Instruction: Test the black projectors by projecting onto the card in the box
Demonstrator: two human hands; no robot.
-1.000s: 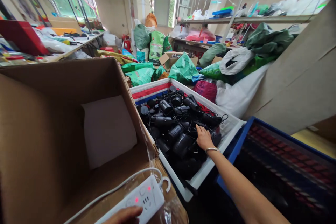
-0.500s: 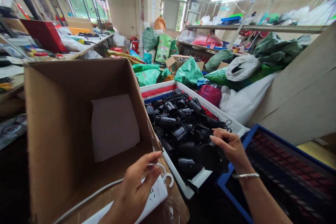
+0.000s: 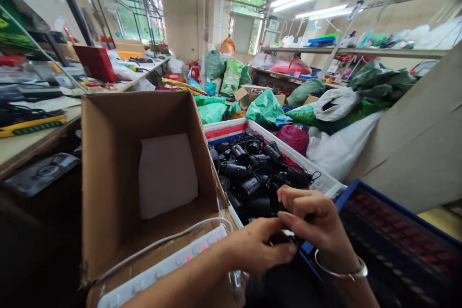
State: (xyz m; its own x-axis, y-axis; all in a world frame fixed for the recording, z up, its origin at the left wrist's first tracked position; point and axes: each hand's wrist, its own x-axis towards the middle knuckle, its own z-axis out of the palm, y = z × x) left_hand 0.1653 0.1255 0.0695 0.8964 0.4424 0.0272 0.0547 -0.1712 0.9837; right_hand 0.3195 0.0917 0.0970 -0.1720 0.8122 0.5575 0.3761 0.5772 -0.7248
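Hardly visible: dark object between both hands.

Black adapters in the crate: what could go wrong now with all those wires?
The cords of the black adapters look tangled in the crate, so a tug by the left hand or right hand might drag others out. The lit power strip lies on the box, right by the left forearm, so a bump could knock it off. The bangle might snag a cord.

The head-worn camera looks forward and down, close over a cardboard box and white plastic crate.
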